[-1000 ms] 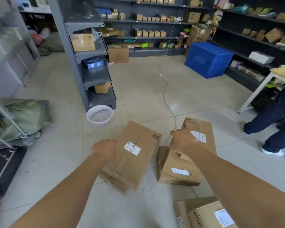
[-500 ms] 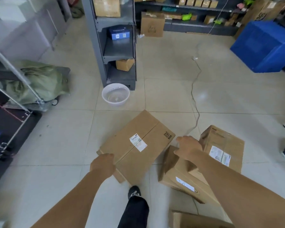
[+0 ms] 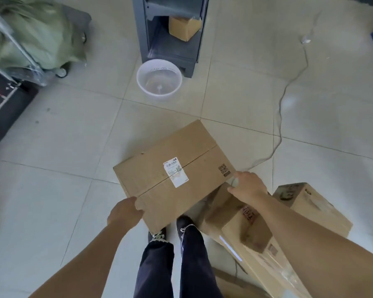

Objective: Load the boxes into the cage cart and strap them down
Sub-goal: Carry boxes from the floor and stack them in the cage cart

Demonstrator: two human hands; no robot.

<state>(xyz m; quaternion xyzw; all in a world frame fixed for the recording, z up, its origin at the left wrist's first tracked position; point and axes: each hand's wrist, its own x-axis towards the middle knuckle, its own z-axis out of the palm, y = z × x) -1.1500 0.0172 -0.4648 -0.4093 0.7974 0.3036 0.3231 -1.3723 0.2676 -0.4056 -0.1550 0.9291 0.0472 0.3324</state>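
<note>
The flat cardboard box (image 3: 174, 175) sits at the middle of my view, broad face up. Its long axis and taped seam run from about 8 o'clock to 2 o'clock, and a white shipping label (image 3: 176, 172) lies across the seam. Its near corner covers the toes of my shoes (image 3: 184, 222).

Both my arms reach forward and down, nearly straight. My left hand (image 3: 125, 211) clamps the box's short edge at 7 o'clock, thumb on top at the seam's end and fingers curled under. My right hand (image 3: 248, 187) grips the corner at 3 o'clock, beside the printed code, thumb lying along the edge; its other fingers are hidden under the box.

Under my right forearm lies a long carton (image 3: 246, 229), touching the held box's right edge, with another carton (image 3: 310, 203) just beyond it at 4 o'clock. At 12 o'clock a white plastic basin (image 3: 159, 82) stands on the floor tiles, just beside the foot of a grey shelf unit (image 3: 190, 57) that holds a small box (image 3: 184, 27). A thin cable (image 3: 280, 125) trails across the floor at 2 o'clock. At 10 o'clock a green sack (image 3: 30, 33) rests on a wheeled cart (image 3: 61, 72) with metal bars.
</note>
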